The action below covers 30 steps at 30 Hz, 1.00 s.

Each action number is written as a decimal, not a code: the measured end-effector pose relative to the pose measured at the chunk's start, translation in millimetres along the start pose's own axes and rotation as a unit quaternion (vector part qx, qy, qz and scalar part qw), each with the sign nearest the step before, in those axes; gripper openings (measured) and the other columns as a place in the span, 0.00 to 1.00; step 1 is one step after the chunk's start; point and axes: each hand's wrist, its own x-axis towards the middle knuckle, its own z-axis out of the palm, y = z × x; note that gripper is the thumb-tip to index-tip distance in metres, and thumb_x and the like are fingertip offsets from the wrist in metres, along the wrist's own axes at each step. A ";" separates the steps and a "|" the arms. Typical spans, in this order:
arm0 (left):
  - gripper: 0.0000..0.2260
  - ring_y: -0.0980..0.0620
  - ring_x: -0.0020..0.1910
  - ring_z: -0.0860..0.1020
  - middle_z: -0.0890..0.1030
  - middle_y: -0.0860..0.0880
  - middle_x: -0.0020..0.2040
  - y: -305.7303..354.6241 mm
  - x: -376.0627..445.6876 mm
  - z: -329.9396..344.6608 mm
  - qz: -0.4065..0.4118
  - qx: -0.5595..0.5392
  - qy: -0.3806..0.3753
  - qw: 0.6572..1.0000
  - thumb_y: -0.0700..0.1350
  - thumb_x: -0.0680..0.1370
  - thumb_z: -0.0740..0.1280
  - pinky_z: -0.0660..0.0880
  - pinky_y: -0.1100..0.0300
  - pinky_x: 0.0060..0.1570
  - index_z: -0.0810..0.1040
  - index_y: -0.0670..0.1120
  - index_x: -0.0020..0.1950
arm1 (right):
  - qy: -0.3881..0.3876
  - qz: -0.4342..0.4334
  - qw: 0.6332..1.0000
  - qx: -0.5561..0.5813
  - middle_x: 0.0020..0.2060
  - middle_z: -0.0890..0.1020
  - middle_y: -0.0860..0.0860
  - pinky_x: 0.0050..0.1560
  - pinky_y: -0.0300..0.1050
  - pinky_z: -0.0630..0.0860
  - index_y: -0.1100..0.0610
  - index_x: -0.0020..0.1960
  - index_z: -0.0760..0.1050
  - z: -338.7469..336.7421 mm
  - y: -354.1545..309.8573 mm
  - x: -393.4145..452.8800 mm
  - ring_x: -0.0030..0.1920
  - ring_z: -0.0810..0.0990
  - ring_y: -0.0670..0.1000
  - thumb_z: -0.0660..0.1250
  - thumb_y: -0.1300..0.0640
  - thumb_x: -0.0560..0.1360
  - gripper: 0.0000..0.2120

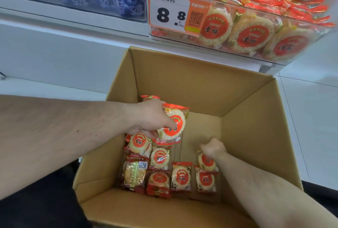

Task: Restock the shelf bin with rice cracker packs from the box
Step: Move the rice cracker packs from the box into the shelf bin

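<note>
My left hand grips a cracker pack lifted above the rest along the box floor's near-left side, ready for the shelf bin above. My right hand is curled, apparently pinching another pack.

Red-and-cream cracker packs litter the open box — bin heaped.

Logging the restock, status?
Left hand grips a cracker pack. Right hand curled over another pack, grip unclear. Box open, nothing blocking.
</note>
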 end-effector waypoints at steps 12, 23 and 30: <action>0.21 0.48 0.60 0.78 0.80 0.50 0.61 -10.4 15.4 -7.9 -0.079 -0.009 -0.046 0.996 0.54 0.77 0.69 0.80 0.49 0.54 0.71 0.50 0.68 | -0.021 0.025 0.997 -0.070 0.54 0.79 0.53 0.49 0.45 0.77 0.56 0.65 0.67 23.4 3.5 10.4 0.52 0.80 0.55 0.67 0.40 0.70 0.29; 0.14 0.47 0.55 0.81 0.84 0.46 0.53 8.6 -2.1 -20.1 -0.018 -0.092 0.026 0.995 0.50 0.80 0.65 0.76 0.51 0.50 0.71 0.48 0.64 | 0.037 -0.179 0.975 0.127 0.55 0.76 0.49 0.51 0.50 0.81 0.51 0.69 0.59 -118.5 -70.8 -122.4 0.50 0.81 0.53 0.74 0.34 0.60 0.46; 0.11 0.45 0.53 0.83 0.86 0.46 0.50 43.2 -24.2 -11.5 0.074 -0.245 -0.020 0.966 0.49 0.82 0.60 0.78 0.41 0.55 0.75 0.50 0.63 | 0.180 -0.294 0.924 0.165 0.50 0.77 0.42 0.51 0.43 0.79 0.50 0.68 0.62 -158.3 -88.2 -202.3 0.49 0.80 0.45 0.76 0.34 0.60 0.45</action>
